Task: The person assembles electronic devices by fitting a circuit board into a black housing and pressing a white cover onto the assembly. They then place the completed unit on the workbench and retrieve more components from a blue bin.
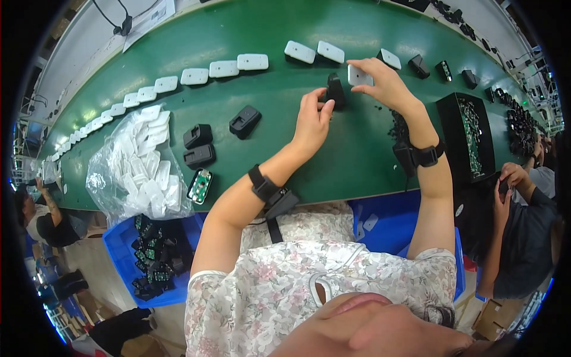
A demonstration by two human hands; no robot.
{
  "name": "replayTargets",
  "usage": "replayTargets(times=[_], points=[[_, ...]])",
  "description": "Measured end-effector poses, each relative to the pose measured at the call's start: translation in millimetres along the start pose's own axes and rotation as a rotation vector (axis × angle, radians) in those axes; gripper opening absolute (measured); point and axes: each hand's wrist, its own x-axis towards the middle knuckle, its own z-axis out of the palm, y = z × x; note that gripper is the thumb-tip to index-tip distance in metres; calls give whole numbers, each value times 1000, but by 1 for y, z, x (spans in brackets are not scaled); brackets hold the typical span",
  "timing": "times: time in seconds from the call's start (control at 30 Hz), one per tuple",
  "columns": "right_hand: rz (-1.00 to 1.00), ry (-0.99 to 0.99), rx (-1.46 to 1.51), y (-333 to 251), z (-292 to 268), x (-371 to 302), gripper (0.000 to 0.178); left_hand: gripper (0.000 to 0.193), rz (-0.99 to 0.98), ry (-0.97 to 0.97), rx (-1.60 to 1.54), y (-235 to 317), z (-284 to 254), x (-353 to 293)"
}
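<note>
My left hand (314, 121) pinches a black plastic case (335, 90), which stands on edge over the green table. Just to the right, my right hand (383, 83) grips a white cover plate (358, 76) between thumb and fingers. The two pieces are apart, and I cannot tell whether a black case sits under the plate. Beyond my hands, white-topped cases (299, 52) form a long curved row with gaps. Three black cases (245, 122) lie left of my left hand, near an open case with a green circuit board (200, 186).
A clear bag of white covers (143, 160) lies at the table's left. Blue bins (113, 241) sit below the front edge. Small black parts (397, 126) lie beside my right forearm, near a black box (445, 113) of circuit boards. A co-worker's hands (510, 178) are at far right.
</note>
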Motion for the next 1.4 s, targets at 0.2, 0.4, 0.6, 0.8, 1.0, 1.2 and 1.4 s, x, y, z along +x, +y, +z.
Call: replayTargets(times=[0.2,0.4,0.6,0.8,1.0,1.2,1.4], points=[[149,88,61,1,20,-27,57,59,100,-22,351,10,-3,10],[290,82,31,-20,30,-44,49,74,256,-37,847,13,21,34],[251,192,-89,-16,36,-62,27,69,400,-15,950,-4,24,49],[115,313,-143,-42,37,-66,19,48,259,36,578,4,5,40],[-100,177,-264,-75,37,-80,23,46,-74,-46,-114,15,-44,17],[-137,413,-144,-109,-11,-72,42,47,-140,-354,-184,61,-58,-5],[107,202,291,-107,-7,-95,37,44,-311,-653,-342,63,-32,-11]])
